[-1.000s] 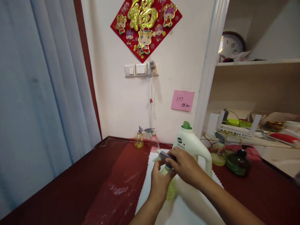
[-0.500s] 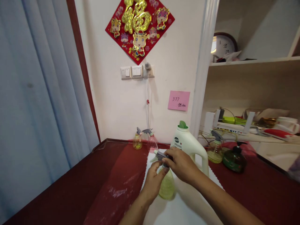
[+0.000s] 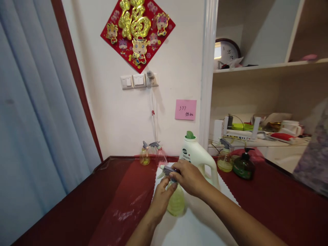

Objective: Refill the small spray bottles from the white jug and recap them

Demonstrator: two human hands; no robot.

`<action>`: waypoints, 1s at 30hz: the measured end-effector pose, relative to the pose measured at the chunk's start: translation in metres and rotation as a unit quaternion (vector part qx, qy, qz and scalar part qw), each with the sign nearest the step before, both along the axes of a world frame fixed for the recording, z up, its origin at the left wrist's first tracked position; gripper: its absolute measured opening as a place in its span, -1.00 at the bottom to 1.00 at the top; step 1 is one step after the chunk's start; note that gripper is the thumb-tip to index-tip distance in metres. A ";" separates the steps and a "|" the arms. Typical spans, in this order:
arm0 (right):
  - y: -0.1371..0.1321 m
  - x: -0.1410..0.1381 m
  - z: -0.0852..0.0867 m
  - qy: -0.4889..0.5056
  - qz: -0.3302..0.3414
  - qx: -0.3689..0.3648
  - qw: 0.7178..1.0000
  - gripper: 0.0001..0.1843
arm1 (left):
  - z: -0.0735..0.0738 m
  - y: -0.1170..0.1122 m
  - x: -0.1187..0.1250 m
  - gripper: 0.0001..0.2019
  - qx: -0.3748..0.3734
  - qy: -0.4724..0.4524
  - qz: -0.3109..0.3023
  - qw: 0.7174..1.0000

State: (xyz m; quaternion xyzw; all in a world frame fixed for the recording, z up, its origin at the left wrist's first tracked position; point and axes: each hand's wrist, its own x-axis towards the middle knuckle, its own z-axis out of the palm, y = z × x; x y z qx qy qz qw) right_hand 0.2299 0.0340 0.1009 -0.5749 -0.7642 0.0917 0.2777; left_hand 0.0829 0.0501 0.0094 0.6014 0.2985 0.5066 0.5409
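Head view shows four spray bottles [image 3: 176,203] — left hand [image 3: 161,197] grips one, right hand [image 3: 189,177] clasps its sprayer [image 3: 167,169].

You get moderate indoor light: the wall [image 3: 107,112] is fairly bright, while the dark red table [image 3: 64,218] turns dim toward its left edge. You catch glare streaks on the plastic film [image 3: 123,205] and a white reflection on the clock [image 3: 229,51]. Soft shadows fall on the white sheet [image 3: 194,232], right of the spray bottle [image 3: 176,203]. Your wide lens slants the curtain [image 3: 28,119], whose folds look soft.
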 end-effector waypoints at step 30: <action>0.002 0.001 -0.001 0.022 0.008 0.004 1.000 -0.87 | -0.001 0.005 -0.002 -0.53 -0.026 -0.019 -0.020 0.999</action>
